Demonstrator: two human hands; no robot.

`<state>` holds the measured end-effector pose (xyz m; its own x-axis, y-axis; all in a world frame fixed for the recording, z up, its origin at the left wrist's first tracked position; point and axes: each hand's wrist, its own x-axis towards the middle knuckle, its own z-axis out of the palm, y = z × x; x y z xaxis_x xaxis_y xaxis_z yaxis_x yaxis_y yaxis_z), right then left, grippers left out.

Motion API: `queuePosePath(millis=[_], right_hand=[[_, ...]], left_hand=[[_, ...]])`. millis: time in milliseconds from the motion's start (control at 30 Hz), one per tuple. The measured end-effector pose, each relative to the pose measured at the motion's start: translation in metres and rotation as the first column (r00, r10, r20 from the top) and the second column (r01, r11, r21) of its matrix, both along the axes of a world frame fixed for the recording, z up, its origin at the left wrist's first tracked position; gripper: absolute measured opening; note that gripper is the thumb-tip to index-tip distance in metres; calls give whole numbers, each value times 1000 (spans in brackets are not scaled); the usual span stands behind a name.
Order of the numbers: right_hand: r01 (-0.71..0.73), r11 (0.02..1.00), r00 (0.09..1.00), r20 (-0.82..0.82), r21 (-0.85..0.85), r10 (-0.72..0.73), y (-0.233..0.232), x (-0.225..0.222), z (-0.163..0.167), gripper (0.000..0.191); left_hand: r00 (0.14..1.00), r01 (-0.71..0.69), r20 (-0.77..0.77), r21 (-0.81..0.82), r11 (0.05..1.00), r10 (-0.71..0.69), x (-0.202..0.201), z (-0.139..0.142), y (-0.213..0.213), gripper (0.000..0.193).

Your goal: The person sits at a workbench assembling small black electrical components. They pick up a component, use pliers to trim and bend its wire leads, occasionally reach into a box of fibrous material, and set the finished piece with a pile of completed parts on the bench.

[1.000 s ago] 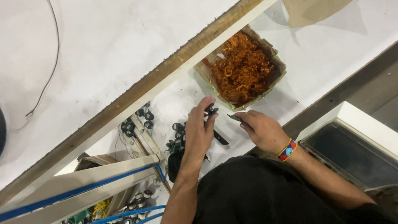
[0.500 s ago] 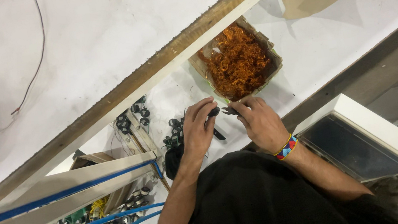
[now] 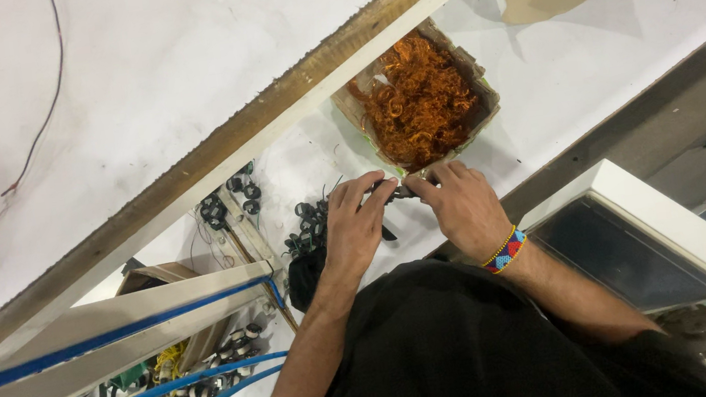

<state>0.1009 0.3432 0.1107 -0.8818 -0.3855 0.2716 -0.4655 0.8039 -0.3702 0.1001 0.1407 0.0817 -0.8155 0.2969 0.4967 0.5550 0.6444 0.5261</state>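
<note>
Two hands, left (image 3: 354, 225) and right (image 3: 462, 207), meet over one small dark part (image 3: 397, 189). One cardboard box (image 3: 470, 67) holds a tangle of copper wire (image 3: 417, 101), too many strands to count. One beaded wristband (image 3: 505, 251). Three blue cords (image 3: 118, 331). Black rings (image 3: 309, 223) lie heaped, uncountable.

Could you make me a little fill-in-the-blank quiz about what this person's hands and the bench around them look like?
1. The cardboard box above the hands is full of tangled wire of a ____ colour.
2. The beaded bracelet sits on the wrist of the person's ____ hand.
3. The left hand and right hand meet on a small ____-coloured part.
4. Left of the left hand lies a heap of small black ____-shaped pieces.

Missing words: orange; right; dark; ring
</note>
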Motion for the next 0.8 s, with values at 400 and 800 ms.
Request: queuePosePath(millis=[400, 800], right_hand=[[-67, 993, 991, 111, -100, 78, 5, -28, -52, 15], [258, 963, 880, 392, 81, -269, 43, -107, -168, 32]], left_hand=[[996, -26, 88, -50, 998, 30, -13, -38, -6, 44], [808, -588, 114, 108, 802, 577, -60, -145, -111, 39]])
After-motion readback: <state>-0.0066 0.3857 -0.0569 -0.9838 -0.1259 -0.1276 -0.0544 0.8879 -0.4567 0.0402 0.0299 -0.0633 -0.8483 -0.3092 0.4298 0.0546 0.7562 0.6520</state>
